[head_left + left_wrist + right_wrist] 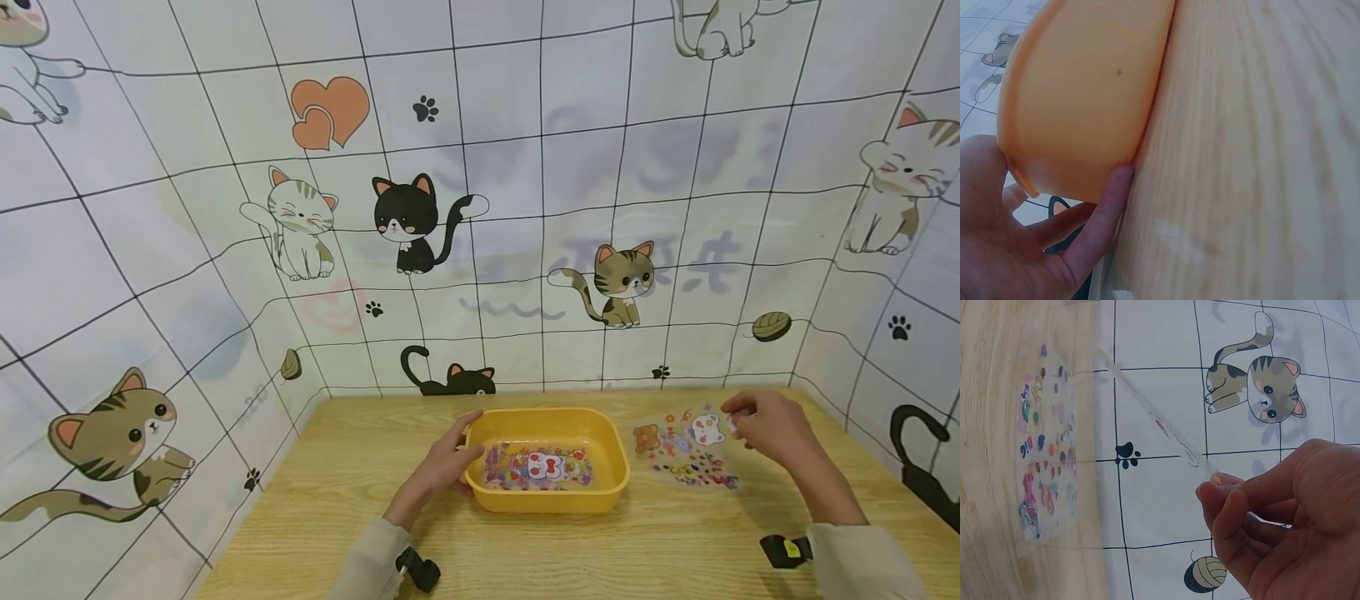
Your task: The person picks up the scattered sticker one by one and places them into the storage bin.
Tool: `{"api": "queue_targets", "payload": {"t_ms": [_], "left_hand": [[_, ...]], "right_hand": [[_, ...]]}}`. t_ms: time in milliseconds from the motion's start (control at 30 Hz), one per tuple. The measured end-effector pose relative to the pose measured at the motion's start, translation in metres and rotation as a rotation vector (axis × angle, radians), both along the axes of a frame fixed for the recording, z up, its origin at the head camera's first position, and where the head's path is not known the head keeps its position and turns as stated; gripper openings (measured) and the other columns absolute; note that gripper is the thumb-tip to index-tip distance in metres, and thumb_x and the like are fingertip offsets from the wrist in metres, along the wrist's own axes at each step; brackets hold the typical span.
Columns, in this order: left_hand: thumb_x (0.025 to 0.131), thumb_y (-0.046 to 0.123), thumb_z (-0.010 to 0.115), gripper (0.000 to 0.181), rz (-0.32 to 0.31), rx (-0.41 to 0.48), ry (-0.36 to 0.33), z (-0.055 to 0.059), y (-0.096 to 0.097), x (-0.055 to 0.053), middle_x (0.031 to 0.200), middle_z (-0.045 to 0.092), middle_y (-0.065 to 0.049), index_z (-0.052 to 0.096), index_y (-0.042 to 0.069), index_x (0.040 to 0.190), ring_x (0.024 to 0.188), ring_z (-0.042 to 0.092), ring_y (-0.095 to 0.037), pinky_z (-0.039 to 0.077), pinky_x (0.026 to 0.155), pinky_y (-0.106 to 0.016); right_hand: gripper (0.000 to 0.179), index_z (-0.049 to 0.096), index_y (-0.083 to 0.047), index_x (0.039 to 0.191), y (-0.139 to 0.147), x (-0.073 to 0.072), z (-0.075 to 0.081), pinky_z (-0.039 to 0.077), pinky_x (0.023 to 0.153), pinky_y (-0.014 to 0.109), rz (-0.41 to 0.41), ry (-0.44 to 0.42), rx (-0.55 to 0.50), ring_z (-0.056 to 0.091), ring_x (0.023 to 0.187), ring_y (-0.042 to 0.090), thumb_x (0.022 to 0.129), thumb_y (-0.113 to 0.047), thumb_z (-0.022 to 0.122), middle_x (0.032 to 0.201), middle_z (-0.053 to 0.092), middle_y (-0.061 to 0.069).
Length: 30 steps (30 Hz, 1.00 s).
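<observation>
A yellow plastic basin [551, 502] stands on the table, with colourful stickers [546, 467], among them a white cat face with a red bow, lying in it. My left hand [447, 457] grips the basin's left end, thumb over the rim and fingers along the outer wall; the left wrist view shows that hand [1041, 231] against the wall. Between thumb and fingertips, my right hand [772, 425] pinches the edge of a clear sticker sheet [707, 429] with bear faces. Seen nearly edge-on in the right wrist view, this sheet [1160, 422] slants away from the hand [1272, 519].
Another clear sheet of small coloured stickers [1047, 450] lies on the wooden table [337, 500], right of the basin and below the held sheet. White grid-patterned sheeting [510, 250] with cartoon cats stands behind and along both sides.
</observation>
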State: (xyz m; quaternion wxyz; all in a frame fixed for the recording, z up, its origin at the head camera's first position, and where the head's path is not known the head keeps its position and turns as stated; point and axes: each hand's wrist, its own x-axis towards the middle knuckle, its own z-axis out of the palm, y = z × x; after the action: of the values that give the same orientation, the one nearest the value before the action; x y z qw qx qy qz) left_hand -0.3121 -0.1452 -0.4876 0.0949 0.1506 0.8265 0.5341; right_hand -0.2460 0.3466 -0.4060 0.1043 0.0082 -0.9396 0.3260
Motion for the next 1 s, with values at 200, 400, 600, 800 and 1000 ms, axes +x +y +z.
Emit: {"api": "queue_targets", "payload": {"t_ms": [200,400,600,800,1000], "left_hand": [[0.105,0.022,0.058,0.062,-0.009,0.003,0.003,0.000,0.000,0.001,0.142,0.049,-0.033,0.034,0.029,0.162,0.102,0.069,-0.038,0.066,0.056,-0.047],[0.106,0.023,0.058,0.062,-0.011,0.013,0.002,0.001,0.000,0.002,0.143,0.049,-0.034,0.033,0.028,0.162,0.103,0.069,-0.038,0.066,0.056,-0.047],[0.106,0.023,0.057,0.061,-0.014,0.011,0.005,0.001,0.000,0.001,0.142,0.049,-0.034,0.034,0.029,0.162,0.103,0.069,-0.038,0.066,0.056,-0.047],[0.106,0.023,0.057,0.061,-0.017,0.001,0.010,0.000,-0.001,0.001,0.141,0.050,-0.033,0.034,0.029,0.162,0.103,0.069,-0.038,0.065,0.055,-0.047],[0.106,0.022,0.057,0.061,-0.014,0.010,0.008,0.001,0.000,0.001,0.142,0.049,-0.033,0.034,0.029,0.162,0.103,0.069,-0.038,0.066,0.056,-0.047]], "right_hand": [[0.029,0.064,0.013,0.119,-0.002,0.001,0.002,0.056,0.053,0.030,0.000,0.006,-0.001,0.064,0.070,0.018,0.103,-0.004,0.047,0.101,0.068,0.028],[0.028,0.064,0.013,0.119,-0.006,0.003,0.006,0.056,0.053,0.030,0.000,0.018,0.006,0.064,0.070,0.017,0.103,-0.004,0.049,0.097,0.070,0.025],[0.030,0.065,0.013,0.119,-0.012,0.007,0.012,0.055,0.051,0.030,-0.005,0.039,0.007,0.063,0.068,0.017,0.101,-0.004,0.047,0.097,0.069,0.026],[0.030,0.065,0.013,0.118,-0.016,0.011,0.020,0.056,0.052,0.029,-0.010,0.055,0.016,0.064,0.070,0.018,0.101,-0.004,0.049,0.095,0.070,0.025],[0.028,0.065,0.013,0.119,-0.017,0.015,0.027,0.056,0.052,0.027,-0.023,0.075,0.033,0.064,0.070,0.017,0.101,-0.003,0.052,0.100,0.069,0.029]]}}
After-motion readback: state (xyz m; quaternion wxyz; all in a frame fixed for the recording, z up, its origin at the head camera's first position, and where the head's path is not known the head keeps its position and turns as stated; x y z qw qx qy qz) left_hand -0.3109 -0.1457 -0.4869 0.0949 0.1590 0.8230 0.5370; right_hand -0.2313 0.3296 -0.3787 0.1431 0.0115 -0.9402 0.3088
